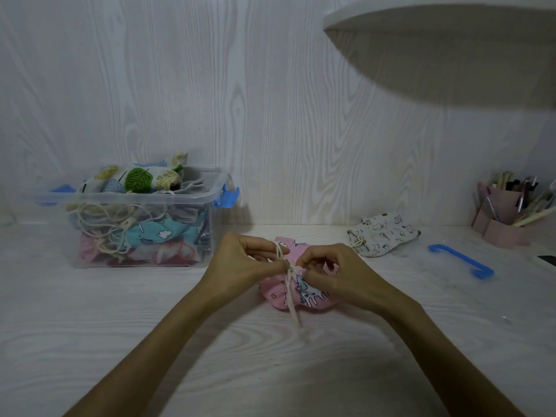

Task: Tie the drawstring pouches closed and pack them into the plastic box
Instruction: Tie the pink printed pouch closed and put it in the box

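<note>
A pink printed drawstring pouch [282,291] lies on the table in front of me, its neck gathered. My left hand [245,260] pinches the cream drawstring [291,299] just left of the gathered neck. My right hand [332,270] pinches the cord at the knot from the right. Loose cord ends trail toward me over the pouch. A white pouch with small animal prints [383,233] lies at the back right, its cord drawn. The clear plastic box [207,212] with blue latches stands at the left, filled with several pouches, a leaf-print one [138,179] on top.
A blue plastic handle [461,260] lies right of the pouches. A pink pen holder [508,218] full of pens stands at the far right by the wall. A white shelf [436,22] overhangs the upper right. A dark object [547,259] sits at the right edge.
</note>
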### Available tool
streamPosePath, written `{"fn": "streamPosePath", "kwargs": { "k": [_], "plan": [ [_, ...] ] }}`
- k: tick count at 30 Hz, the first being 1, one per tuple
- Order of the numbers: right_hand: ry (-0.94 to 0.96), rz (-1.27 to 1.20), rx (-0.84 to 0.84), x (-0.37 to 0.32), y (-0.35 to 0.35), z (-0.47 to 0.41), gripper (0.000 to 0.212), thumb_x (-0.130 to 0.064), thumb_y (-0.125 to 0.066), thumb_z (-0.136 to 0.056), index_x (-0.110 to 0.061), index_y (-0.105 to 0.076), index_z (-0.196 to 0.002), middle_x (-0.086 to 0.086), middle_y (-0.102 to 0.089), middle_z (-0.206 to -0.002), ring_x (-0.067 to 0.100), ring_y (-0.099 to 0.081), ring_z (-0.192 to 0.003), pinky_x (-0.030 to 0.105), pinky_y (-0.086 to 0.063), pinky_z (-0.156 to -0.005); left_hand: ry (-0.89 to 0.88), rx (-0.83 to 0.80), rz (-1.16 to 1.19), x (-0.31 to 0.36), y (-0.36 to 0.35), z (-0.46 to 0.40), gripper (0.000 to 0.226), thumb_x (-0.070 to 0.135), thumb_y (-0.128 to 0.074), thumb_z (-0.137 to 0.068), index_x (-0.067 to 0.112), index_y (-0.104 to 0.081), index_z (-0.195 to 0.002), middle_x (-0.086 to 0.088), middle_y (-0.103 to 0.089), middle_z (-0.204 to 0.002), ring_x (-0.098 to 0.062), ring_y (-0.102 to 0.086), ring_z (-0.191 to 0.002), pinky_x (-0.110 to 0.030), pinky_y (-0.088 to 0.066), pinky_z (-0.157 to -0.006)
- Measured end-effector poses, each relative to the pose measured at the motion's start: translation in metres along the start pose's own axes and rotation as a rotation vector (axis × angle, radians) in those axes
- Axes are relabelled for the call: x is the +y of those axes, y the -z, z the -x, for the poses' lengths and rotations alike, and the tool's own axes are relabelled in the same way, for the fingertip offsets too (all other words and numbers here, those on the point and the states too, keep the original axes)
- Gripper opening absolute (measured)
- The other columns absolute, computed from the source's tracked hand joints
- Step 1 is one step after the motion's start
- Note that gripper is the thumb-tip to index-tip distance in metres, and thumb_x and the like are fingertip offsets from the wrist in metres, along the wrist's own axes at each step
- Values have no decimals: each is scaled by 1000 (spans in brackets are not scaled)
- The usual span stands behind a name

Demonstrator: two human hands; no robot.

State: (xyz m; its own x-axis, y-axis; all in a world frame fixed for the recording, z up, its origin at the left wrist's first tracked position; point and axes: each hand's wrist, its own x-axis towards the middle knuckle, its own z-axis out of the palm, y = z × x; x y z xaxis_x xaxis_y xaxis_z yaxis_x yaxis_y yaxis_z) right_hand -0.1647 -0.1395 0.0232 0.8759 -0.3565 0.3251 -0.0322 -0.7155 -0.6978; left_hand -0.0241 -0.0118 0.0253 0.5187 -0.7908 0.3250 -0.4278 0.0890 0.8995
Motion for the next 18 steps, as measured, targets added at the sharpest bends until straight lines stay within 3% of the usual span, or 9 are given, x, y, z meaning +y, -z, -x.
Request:
{"fn": "streamPosePath", "kwargs": {
  "k": [4, 12, 16, 18],
  "plan": [
    [4, 52, 28, 0, -3, 0, 6, -27, -61, -75, -25, -67, -76, -11, -50, -60, 1, -43, -57, 14, -36, -59, -17, 48, -141, -10, -6, -1, 13, 23, -84, -65, 24, -78, -77, 7, -74, -70, -6, -64, -64, -31, -55, -69],
    [9, 78, 78, 3, -6, 1, 10, -31, -68, -82, -30, -65, -73, -5, -53, -60, 7, -45, -58, 30, -39, -59, -124, 165, -376, -16, -11, 0, 8, 31, -78, -71, 28, -72, -68, 14, -68, -59, 0, -62, -58, -25, -50, -58],
    [-73, -16, 73, -2, -6, 0, 27, -25, -60, -90, -29, -65, -64, -10, -58, -55, 1, -49, -53, 18, -40, -56, -190, 162, -372, -17, -9, 1, 15, 32, -79, -71, 31, -66, -63, 17, -65, -59, 3, -62, -64, -18, -45, -58],
    [-178, -149, 70, -4, -3, -2, 18, -22, -59, -91, -22, -69, -75, -9, -60, -56, 3, -54, -53, 19, -44, -58, -213, 155, -308, -18, -8, 0, 17, 32, -80, -70, 37, -66, -62, 19, -66, -63, 0, -62, -65, -15, -40, -56]
  ]
}}
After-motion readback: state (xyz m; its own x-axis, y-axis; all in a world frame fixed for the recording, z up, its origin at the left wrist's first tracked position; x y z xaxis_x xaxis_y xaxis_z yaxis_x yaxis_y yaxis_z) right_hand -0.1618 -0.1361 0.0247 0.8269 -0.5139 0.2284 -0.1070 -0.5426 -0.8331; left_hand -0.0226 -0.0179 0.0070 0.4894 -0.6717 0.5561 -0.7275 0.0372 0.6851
